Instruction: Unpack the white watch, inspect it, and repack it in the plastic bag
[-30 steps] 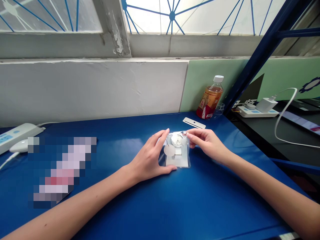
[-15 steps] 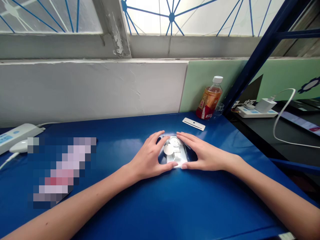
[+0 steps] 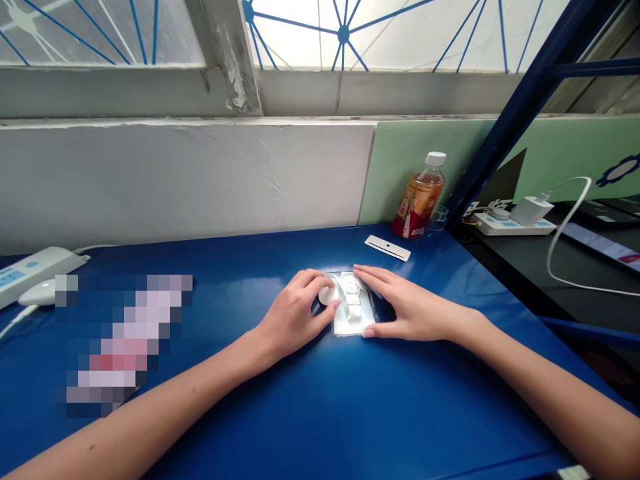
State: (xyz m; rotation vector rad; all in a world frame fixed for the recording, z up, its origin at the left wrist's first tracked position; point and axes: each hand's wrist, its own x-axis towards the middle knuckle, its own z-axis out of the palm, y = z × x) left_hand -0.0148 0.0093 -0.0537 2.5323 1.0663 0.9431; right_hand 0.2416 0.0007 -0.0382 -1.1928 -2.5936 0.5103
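A small clear plastic packet point(image 3: 353, 312) with a white watch-like item inside lies flat on the blue table point(image 3: 320, 413). My left hand point(image 3: 295, 315) rests at its left edge, fingers curled, pinching a small white round disc point(image 3: 327, 295). My right hand point(image 3: 407, 308) lies flat on the packet's right side, fingers stretched out and pressing it down.
An orange drink bottle point(image 3: 419, 198) and a small clear cup stand at the back right, with a white strip point(image 3: 387, 247) in front of them. A power strip and mouse point(image 3: 36, 291) sit at the far left. A blurred patch covers the left table. A charger and cable lie right.
The packet was held up by both hands, then laid flat. My right hand flattened onto it. My left hand's fingers curled and drew the round disc toward the packet's left edge.
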